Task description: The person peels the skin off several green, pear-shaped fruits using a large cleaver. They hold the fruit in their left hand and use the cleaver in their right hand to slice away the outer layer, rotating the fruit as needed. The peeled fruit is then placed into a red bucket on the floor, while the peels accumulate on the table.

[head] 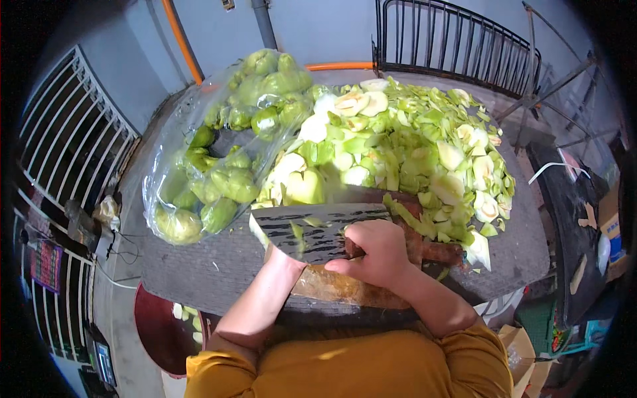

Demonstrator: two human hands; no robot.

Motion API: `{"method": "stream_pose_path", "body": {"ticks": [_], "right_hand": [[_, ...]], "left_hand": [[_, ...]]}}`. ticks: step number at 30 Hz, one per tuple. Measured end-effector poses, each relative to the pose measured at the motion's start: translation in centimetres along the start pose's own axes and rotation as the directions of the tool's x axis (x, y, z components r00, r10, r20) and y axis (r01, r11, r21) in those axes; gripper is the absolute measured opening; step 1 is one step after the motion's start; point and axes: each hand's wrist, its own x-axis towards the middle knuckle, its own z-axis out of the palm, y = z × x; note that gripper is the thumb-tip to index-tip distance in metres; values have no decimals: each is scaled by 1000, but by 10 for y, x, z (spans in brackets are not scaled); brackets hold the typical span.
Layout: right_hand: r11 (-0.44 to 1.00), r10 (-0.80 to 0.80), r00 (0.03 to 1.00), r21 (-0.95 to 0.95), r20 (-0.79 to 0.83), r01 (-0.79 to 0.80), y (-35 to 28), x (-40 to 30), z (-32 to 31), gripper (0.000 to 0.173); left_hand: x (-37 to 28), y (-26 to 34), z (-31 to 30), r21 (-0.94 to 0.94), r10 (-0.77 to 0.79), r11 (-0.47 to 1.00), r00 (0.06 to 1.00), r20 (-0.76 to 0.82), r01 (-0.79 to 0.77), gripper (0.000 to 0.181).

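My right hand (pixel 380 251) is closed on the wooden handle of a broad cleaver (pixel 318 234), whose blade lies flat to the view with green scraps stuck on it. Behind the blade my left hand (pixel 287 257) is mostly hidden; only the wrist and its lower edge show. A pale cut piece (pixel 258 230) pokes out at the blade's left edge. Under both hands is a round wooden chopping block (pixel 343 288). Just beyond the blade stands a peeled chayote (pixel 304 187). A large heap of chayote peelings and slices (pixel 408 144) spreads behind and to the right.
A clear plastic bag (pixel 169 149) of whole chayotes covers the table's left part. A dark wooden handle (pixel 444 252) lies right of the block. Below the dark table (pixel 199 278), a dark red tub (pixel 161 331) holds pale pieces. Black metal racks (pixel 458 45) lean against the wall.
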Motion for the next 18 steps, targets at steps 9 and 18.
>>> {"method": "stream_pose_path", "body": {"ticks": [9,18], "right_hand": [[987,-99,994,-122,37,103,-10,-3,4,52],[968,-153,988,-197,27,155,0,-1,11,56]], "left_hand": [[-4,7,50,-79,-95,992,993,71,101,67],[-12,5,57,-3,51,999,998,40,-51,62]]}}
